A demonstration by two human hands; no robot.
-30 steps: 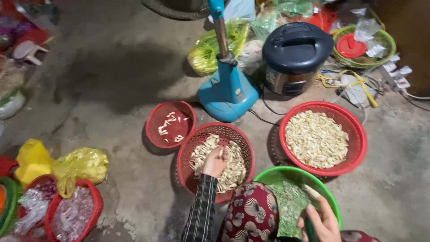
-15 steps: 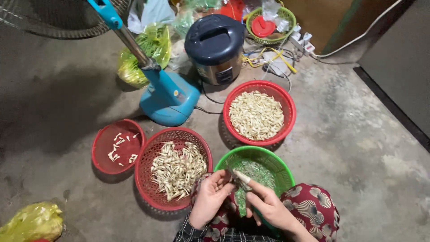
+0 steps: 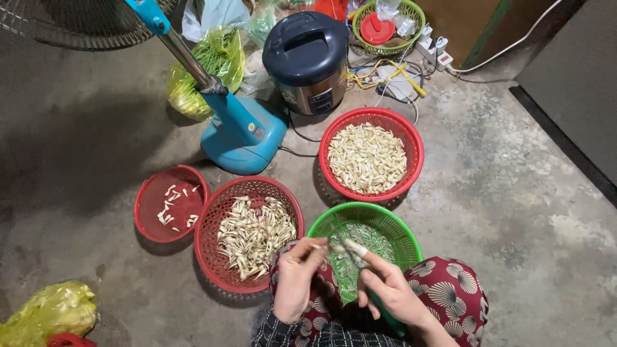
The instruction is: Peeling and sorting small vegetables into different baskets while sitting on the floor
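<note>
small pale bud [image 3: 336, 248] pinched between both hands above the green basket [image 3: 398, 225], which is nearly empty. left hand [image 3: 297, 277] fingertips pressed together on its left end, right hand [image 3: 389, 289] thumb and forefinger nipping the other end; the fingertips look wrapped in pale tape. both hands sit over a knee in red fan-patterned cloth [image 3: 450, 292].

versus half a second ago: hands hold the same pose, a little higher over the green basket; the camera has shifted slightly, baskets unmoved.

left of the hands, a red mesh basket [image 3: 212, 257] of stalky pale buds, touching the green one. further left, a small red bowl [image 3: 151, 212] with a few pale scraps. behind, a red basket [image 3: 414, 151] piled with cream peeled pieces. blue fan base [image 3: 244, 132], dark rice cooker [image 3: 308, 61] with a small rectangular label low on its metal side. yellow-green plastic bag [image 3: 212, 64] behind the fan, yellow bag [image 3: 48, 311] bottom left, white power strip [image 3: 430, 51] top right.
</note>
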